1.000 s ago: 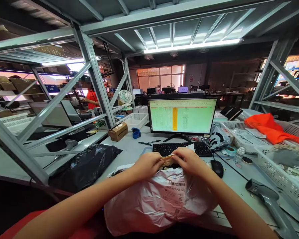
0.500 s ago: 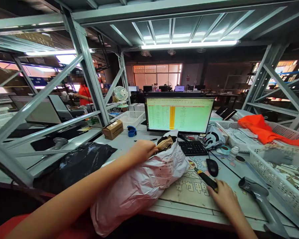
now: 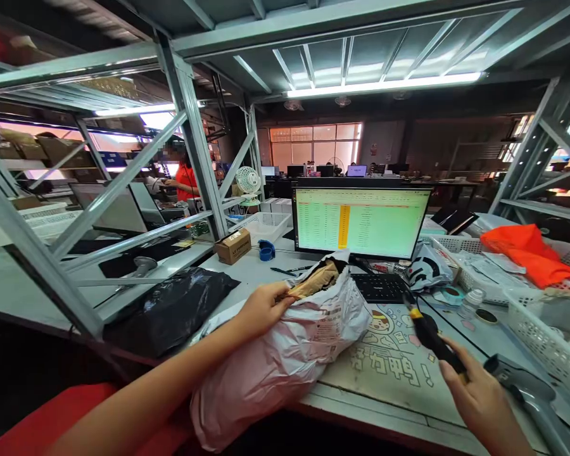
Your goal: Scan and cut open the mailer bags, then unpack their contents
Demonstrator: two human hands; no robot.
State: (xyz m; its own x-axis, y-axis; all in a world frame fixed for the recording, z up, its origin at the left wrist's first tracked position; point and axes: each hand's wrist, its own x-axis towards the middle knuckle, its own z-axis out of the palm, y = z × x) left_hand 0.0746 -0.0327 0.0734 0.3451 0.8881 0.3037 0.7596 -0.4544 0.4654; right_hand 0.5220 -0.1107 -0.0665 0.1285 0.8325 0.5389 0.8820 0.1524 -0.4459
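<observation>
My left hand (image 3: 265, 310) is closed on the torn edge of a white plastic mailing bag (image 3: 285, 354). The bag lies slanted over the front edge of the desk, a printed label on its side. Through its open top shows something brown and crumpled, with black material (image 3: 323, 273); what it is I cannot tell. To the right of the bag, my right hand (image 3: 479, 396) grips a black and yellow utility knife (image 3: 432, 341), its tip pointing up toward the keyboard (image 3: 382, 288). The knife covers most of the mouse behind it.
A black plastic bag (image 3: 166, 310) lies on the left, near a small cardboard box (image 3: 233, 246) and a blue tape roll (image 3: 266, 250). Behind stands a monitor (image 3: 361, 218). A barcode scanner (image 3: 527, 386) and white baskets (image 3: 541, 332) are on the right. Metal shelving posts (image 3: 190, 126) frame the desk.
My right hand has raised the utility knife off the desk mat. More of the brown contents shows at the bag's mouth, where my left hand keeps hold. The view has turned slightly left.
</observation>
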